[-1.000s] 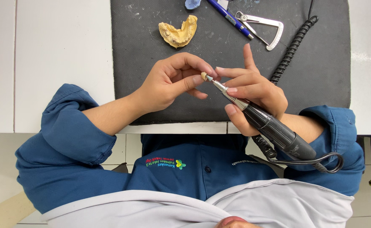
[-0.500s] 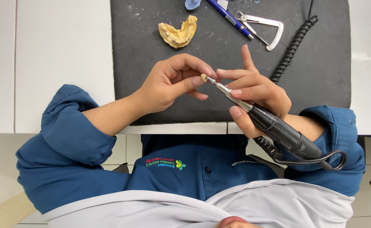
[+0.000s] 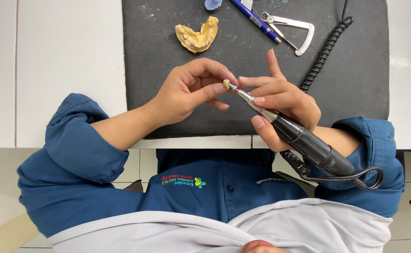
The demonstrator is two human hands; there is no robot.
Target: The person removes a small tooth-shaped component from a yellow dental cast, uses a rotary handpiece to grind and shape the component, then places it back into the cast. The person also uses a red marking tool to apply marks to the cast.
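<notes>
Nearest, the right hand [image 3: 285,100] is clenched around a black handpiece [image 3: 308,143], its cable looping by the right sleeve. The metal tip slants up and left to touch a small pale tooth piece [image 3: 226,84]. The left hand [image 3: 186,93] pinches that piece between thumb and fingertips, held above the near part of a dark mat [image 3: 168,47] on the white bench [image 3: 69,56]. Farther on the mat lie a yellow dental cast [image 3: 197,36], a blue pen [image 3: 254,14], a metal caliper [image 3: 292,29] and, to the right, a coiled cord [image 3: 325,49].
</notes>
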